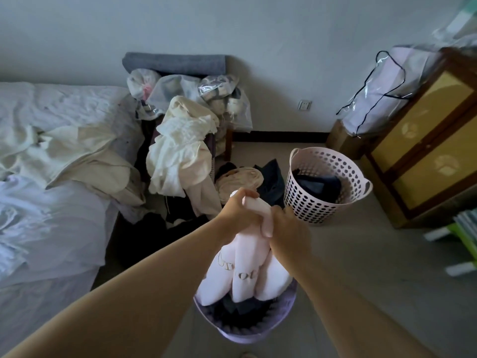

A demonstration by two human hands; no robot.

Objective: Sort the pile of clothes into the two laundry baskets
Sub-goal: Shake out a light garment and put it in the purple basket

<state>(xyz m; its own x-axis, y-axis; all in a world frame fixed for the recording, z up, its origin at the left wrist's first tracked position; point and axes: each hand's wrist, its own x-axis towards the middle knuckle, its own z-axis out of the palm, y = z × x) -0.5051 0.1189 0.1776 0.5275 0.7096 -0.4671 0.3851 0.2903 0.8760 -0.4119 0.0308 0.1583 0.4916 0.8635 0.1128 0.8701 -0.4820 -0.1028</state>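
At frame centre, the left hand [238, 206] and right hand [285, 228] both have fingers clamped on one pale pink garment [242, 270], hanging lengthwise straight down into the lavender basket [247, 334] at lower centre. The pink basket [325, 184], the second of two, stands right of centre; one clothes pile [180, 156] lies behind.

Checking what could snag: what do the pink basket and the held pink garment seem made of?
Pink basket: looks like moulded matte plastic, with rigid walls punched with holes. Pink garment: soft, thick knit fabric, perhaps cotton, hanging in rounded folds with gold lettering.
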